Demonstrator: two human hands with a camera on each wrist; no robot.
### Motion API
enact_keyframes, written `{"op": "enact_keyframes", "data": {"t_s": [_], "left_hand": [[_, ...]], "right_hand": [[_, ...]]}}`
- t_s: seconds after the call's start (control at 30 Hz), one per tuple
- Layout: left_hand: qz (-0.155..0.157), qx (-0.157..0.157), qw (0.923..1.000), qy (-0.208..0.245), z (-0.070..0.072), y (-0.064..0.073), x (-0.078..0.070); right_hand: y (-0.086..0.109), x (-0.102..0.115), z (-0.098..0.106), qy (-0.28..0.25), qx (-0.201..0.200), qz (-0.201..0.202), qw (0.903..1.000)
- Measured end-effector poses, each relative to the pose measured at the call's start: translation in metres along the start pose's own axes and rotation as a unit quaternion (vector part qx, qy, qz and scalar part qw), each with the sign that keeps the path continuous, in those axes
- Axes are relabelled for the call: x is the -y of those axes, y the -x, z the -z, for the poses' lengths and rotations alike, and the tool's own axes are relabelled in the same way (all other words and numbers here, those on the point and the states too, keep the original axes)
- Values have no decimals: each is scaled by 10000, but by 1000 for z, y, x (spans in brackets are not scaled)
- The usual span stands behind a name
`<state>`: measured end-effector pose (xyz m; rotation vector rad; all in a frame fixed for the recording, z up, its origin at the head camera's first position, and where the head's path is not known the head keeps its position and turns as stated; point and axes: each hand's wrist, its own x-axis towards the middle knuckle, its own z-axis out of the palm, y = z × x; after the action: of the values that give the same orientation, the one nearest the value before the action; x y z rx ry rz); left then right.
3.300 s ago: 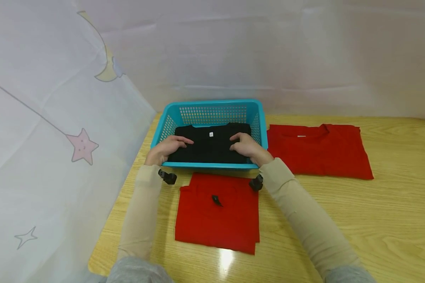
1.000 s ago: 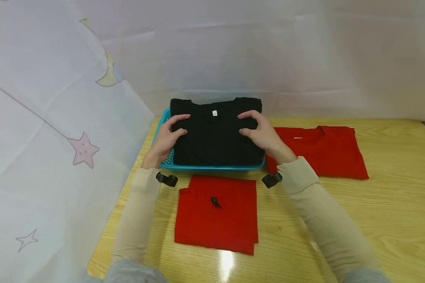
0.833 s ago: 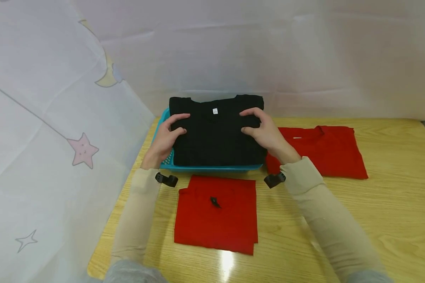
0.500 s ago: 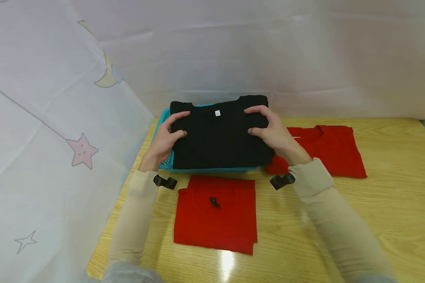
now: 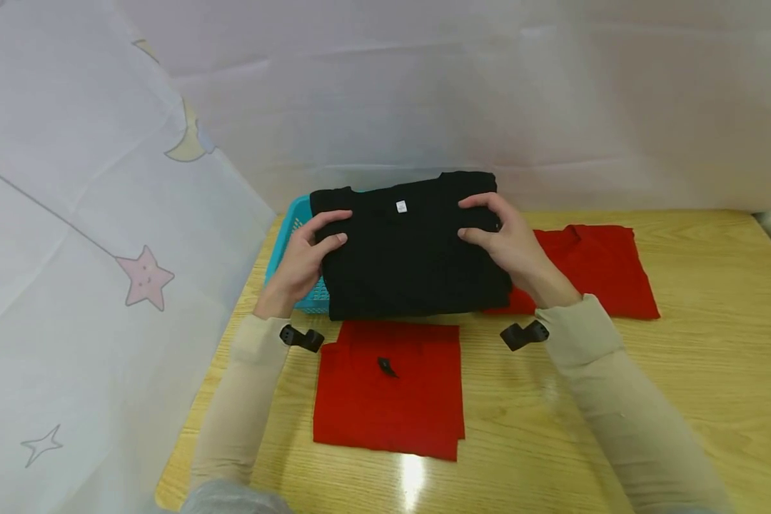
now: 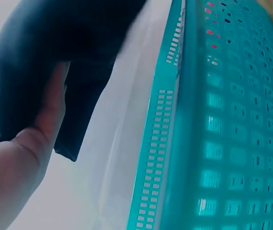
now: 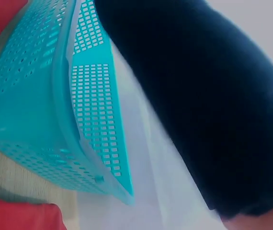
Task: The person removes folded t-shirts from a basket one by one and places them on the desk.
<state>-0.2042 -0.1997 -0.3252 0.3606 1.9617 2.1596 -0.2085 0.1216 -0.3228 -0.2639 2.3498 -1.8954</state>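
A folded black T-shirt (image 5: 417,271) with a white neck label hangs between both hands, raised over the blue plastic basket (image 5: 303,206). My left hand (image 5: 298,260) grips its left side, thumb and index finger showing on top. On the opposite side my right hand (image 5: 520,246) grips it the same way. In the left wrist view the black cloth (image 6: 55,38) bends over the fingers, beside the basket's perforated wall (image 6: 148,177). The right wrist view has the T-shirt (image 7: 199,105) above and to the right of the basket rim (image 7: 60,91); most of the right hand is hidden there.
One folded red shirt (image 5: 385,421) lies in front of the basket, with a small dark mark or object (image 5: 387,368) on it. Another red shirt (image 5: 607,275) lies to the right on the wooden table (image 5: 694,371). A pale cloth (image 5: 540,100) hangs behind and at left.
Both hands have lifted the black T-shirt out of the basket and shifted it rightward and toward the viewer. More of the basket's left end now shows; the red shirts lie still.
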Motion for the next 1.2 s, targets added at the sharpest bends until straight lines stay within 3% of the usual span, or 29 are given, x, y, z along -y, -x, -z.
{"op": "enact_keyframes", "data": {"t_s": [0.3, 0.6, 0.83, 1.07, 1.2], "left_hand": [[-15, 158, 9978, -641, -10, -1, 3], [199, 364, 9963, -749, -19, 3, 4], [164, 484, 9973, -534, -23, 5, 10], [505, 533, 9970, 252, -27, 7, 11], [628, 604, 9952, 452, -29, 8, 12]], "right_hand": [[13, 1, 13, 188, 132, -238, 9995], [27, 0, 26, 274, 502, -313, 9979], [35, -4, 35, 271, 564, -499, 9968], [43, -8, 43, 841, 367, -425, 9949], [47, -11, 47, 895, 368, -348, 9947]]}}
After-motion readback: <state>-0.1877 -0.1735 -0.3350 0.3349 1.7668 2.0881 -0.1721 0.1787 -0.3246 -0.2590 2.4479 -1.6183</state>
